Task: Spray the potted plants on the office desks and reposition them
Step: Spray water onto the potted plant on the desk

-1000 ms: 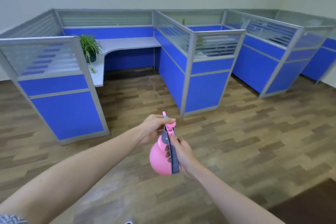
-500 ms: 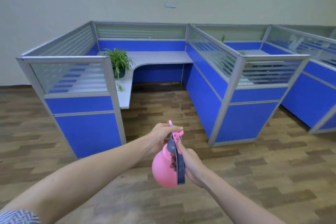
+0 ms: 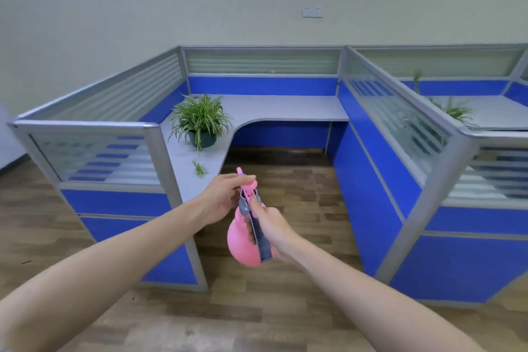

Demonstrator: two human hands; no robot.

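— 2 hands are meeting at the middle of the frame, both on the pink spray bottle. How are they gripping it?

— The right hand is wrapping around the grey handle that is running down the bottle's side, fingers curled closed on it. The left hand is pinching the pink nozzle head at the top, thumb lying along it.

— Where is the bottle sitting relative to the desks?

— It is hanging in the air over the wooden floor, just in front of the near end of the grey desk, not touching it.

— And the plants?

— 1 potted plant, striped leaves spilling over a dark pot, is standing on the desk at centre left of the frame, inside the blue cubicle. A small green plantlet is lying on the desk surface just below it, near the desk edge. At the right of the frame, a second plant is showing behind the striped glass partition in the neighbouring cubicle; its pot is hidden.

— Anything on the wall?

— 1 white outlet plate is sitting at upper centre right.
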